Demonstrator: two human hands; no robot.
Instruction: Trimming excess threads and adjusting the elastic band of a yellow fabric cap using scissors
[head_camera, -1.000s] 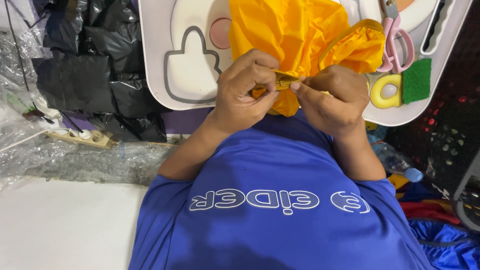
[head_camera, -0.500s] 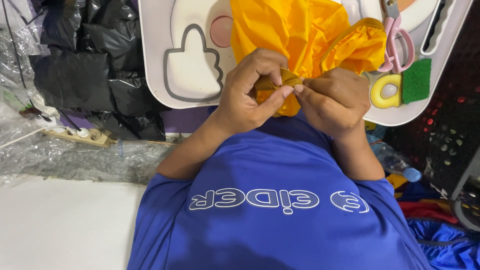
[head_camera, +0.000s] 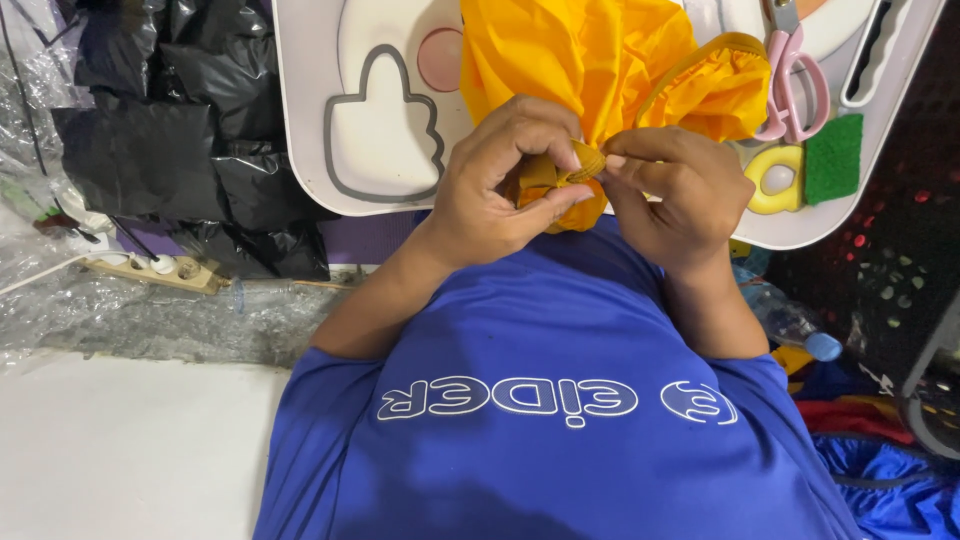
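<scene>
Nearest the camera is the person's blue short-sleeved shirt with white lettering across the chest, smooth and slightly glossy. Just beyond it the two hands meet over the near edge of a white tray-like tabletop with rounded corners. The left hand curls its fingers around a gathered bunch of bright orange-yellow fabric, thumb and forefinger pinching a small ribbed, elasticated bit of the hem; the right hand is clenched on the same bunch from the other side, its fingertips touching the left ones. The fabric is thin, crisp and wrinkled, like light nylon, and rises from the hands in a puffed heap across the tabletop. To work this gathered hem well, it seems best to keep the pinch close to the elastic edge, hold both hands tight together so the slippery cloth cannot slide, and feed it a little at a time. Farther off, beside the fabric, lie pink-handled scissors, a yellow ring-shaped tape holder and a green felt-like square. A grey cactus-shaped outline and a pink disc sit left of the cloth. Beyond the tabletop's left edge are crumpled black plastic bags and a beige power strip.
</scene>
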